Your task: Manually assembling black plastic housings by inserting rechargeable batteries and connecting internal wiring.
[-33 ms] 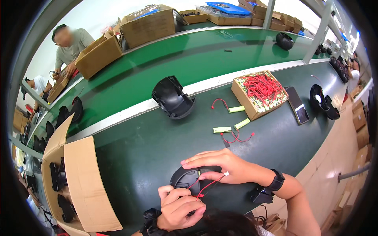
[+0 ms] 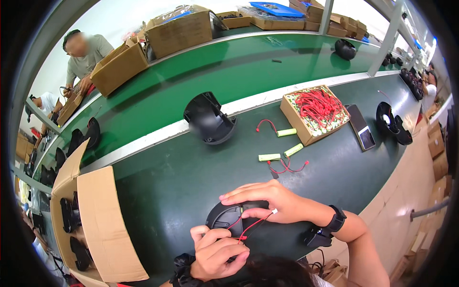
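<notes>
Both hands hold a curved black plastic housing [image 2: 223, 216] low over the near edge of the bench. My left hand [image 2: 219, 253] is closed around its near left side, fingers curled by the red wires [image 2: 255, 224]. A small red connector sits on those wires, and a white plug [image 2: 275, 211] ends beside my right thumb. My right hand [image 2: 270, 203] grips the far right side, fingers laid over the top and thumb at the inner edge. A sliver of light green shows beneath that hand; the rest is hidden.
Green batteries [image 2: 269, 157] with red leads lie beyond my hands, near a cardboard box [image 2: 306, 135] packed with more. Further right are a phone [image 2: 362, 127] and black parts [image 2: 388, 119]. A black shell [image 2: 210, 119] stands ahead; an open carton [image 2: 112, 229] is left. A person [image 2: 93, 55] works across the green belt [image 2: 229, 57].
</notes>
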Demonstrator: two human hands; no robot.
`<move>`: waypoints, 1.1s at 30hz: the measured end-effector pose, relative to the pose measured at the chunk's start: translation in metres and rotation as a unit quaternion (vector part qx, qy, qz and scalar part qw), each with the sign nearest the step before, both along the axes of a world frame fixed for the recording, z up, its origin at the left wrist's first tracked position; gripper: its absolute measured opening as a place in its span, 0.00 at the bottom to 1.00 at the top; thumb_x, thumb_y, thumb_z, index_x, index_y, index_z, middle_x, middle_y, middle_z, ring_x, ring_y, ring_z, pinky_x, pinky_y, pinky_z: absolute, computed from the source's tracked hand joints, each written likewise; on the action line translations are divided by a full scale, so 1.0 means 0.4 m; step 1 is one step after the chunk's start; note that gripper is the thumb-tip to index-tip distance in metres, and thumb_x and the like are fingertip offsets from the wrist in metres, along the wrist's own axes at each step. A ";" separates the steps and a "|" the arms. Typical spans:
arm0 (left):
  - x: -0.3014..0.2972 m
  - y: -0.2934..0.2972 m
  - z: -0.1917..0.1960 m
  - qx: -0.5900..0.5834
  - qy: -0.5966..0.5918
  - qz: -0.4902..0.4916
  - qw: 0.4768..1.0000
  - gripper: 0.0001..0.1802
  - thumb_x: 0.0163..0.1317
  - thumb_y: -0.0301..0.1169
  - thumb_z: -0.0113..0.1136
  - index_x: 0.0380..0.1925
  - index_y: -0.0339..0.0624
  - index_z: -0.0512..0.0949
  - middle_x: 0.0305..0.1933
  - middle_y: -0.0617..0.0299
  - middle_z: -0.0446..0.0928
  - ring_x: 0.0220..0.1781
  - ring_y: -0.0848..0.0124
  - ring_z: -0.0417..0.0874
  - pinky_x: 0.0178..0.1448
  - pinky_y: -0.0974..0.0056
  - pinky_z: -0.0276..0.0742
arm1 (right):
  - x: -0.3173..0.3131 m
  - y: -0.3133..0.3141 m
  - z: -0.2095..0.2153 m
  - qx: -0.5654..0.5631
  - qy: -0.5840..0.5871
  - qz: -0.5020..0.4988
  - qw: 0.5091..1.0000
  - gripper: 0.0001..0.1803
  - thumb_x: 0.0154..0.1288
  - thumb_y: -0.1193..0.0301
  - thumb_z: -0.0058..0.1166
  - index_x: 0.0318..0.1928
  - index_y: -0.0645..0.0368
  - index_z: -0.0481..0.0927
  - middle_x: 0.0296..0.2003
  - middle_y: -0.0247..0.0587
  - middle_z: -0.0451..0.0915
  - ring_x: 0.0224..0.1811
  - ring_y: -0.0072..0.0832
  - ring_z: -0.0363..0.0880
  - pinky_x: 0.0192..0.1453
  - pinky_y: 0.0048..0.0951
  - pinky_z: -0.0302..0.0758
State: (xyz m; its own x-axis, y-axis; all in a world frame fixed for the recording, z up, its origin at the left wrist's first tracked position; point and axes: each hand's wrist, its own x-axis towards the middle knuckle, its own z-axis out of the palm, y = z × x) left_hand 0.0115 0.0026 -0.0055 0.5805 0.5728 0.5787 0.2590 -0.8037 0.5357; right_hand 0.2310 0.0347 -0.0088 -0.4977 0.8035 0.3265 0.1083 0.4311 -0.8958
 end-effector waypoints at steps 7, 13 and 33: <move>0.003 -0.005 0.010 -0.004 0.039 0.030 0.999 0.07 0.42 0.33 0.70 0.22 0.57 0.80 0.24 0.80 0.78 0.31 0.76 0.73 0.45 0.60 0.49 | 0.001 0.003 -0.005 -0.040 0.019 0.000 0.999 0.25 0.54 0.82 0.59 0.55 0.58 0.77 0.56 0.44 0.77 0.58 0.41 0.76 0.60 0.35 0.74; 0.004 0.000 0.005 -0.011 0.028 0.019 0.999 0.10 0.39 0.32 0.72 0.23 0.57 0.79 0.24 0.80 0.77 0.29 0.79 0.73 0.41 0.60 0.48 | -0.006 0.014 -0.028 -0.034 0.069 0.018 0.997 0.25 0.53 0.84 0.57 0.54 0.59 0.77 0.56 0.44 0.77 0.59 0.40 0.76 0.63 0.36 0.71; -0.032 0.078 -0.006 0.018 -0.078 0.088 0.993 0.08 0.42 0.25 0.70 0.23 0.49 0.80 0.24 0.72 0.79 0.27 0.73 0.72 0.44 0.61 0.54 | -0.022 0.246 0.006 0.044 -0.091 -0.413 0.905 0.27 0.56 0.62 0.62 0.51 0.63 0.70 0.43 0.44 0.75 0.48 0.35 0.75 0.49 0.36 0.72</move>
